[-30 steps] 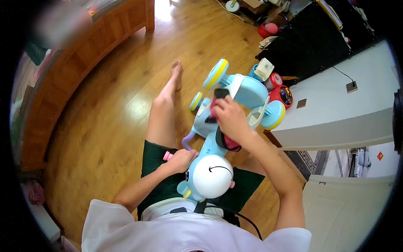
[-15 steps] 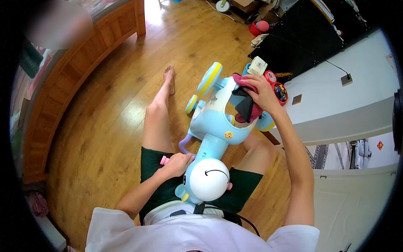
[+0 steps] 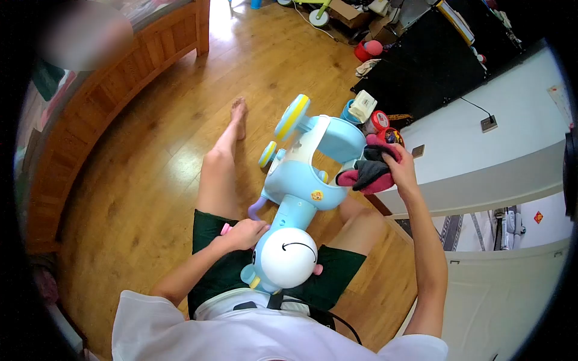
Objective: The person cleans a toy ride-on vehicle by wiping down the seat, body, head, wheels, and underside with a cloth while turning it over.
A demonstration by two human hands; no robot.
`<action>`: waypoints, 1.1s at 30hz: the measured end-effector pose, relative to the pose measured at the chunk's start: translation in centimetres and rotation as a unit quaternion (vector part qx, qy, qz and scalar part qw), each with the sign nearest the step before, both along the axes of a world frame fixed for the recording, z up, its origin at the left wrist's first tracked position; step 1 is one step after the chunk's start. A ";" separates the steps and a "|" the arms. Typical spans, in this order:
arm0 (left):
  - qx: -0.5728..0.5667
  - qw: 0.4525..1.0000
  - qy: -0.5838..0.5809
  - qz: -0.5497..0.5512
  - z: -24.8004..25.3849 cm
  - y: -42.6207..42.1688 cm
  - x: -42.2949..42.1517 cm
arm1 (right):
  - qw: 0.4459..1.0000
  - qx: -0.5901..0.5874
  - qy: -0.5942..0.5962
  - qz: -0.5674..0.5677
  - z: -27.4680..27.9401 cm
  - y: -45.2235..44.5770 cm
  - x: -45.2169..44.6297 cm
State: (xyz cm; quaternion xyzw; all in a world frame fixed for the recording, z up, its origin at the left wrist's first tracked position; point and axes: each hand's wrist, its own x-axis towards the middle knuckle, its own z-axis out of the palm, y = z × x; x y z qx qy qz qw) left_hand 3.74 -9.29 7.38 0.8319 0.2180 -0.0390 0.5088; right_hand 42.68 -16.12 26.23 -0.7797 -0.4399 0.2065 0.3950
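A light-blue ride-on toy (image 3: 295,180) with a round white animal face (image 3: 289,257) lies tipped between my legs, its head toward my lap. My left hand (image 3: 245,234) is closed around its handlebar, and a pink grip end (image 3: 226,229) pokes out past the fingers. To the right of the toy's seat opening, my right hand (image 3: 402,167) pinches a bunched pink-and-grey cloth (image 3: 374,174). The cloth hangs by the toy's edge; whether it touches cannot be made out. Yellow-banded wheels (image 3: 292,117) stick out on the far left side of the toy.
Wooden flooring (image 3: 138,180) surrounds me. A wooden bed frame (image 3: 114,102) curves along the left. Beyond the toy stand a red-lidded tub (image 3: 378,122) and a white pack (image 3: 363,106), close to a black panel (image 3: 421,72) and the white wall (image 3: 500,132).
My right hand has moved the cloth out of the toy's seat opening, toward the right and nearer to me. My left hand keeps its hold on the handlebar. The view has shifted slightly.
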 end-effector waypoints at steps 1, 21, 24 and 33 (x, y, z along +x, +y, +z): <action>-0.032 0.999 0.010 0.002 1.1 0.4 0.1 | 0.996 0.049 0.075 -0.029 0.2 -0.6 -0.6; -0.279 0.934 -0.216 0.061 13.4 0.1 13.2 | 0.842 0.273 0.455 -0.100 -1.4 -8.8 -12.4; -0.364 0.901 -0.223 0.083 12.8 -0.5 13.4 | 0.902 0.213 0.366 -0.083 -2.8 -10.4 -12.6; -0.215 0.968 -0.123 -0.024 13.0 1.4 13.4 | 0.850 0.287 0.358 -0.257 -5.3 -14.8 -12.2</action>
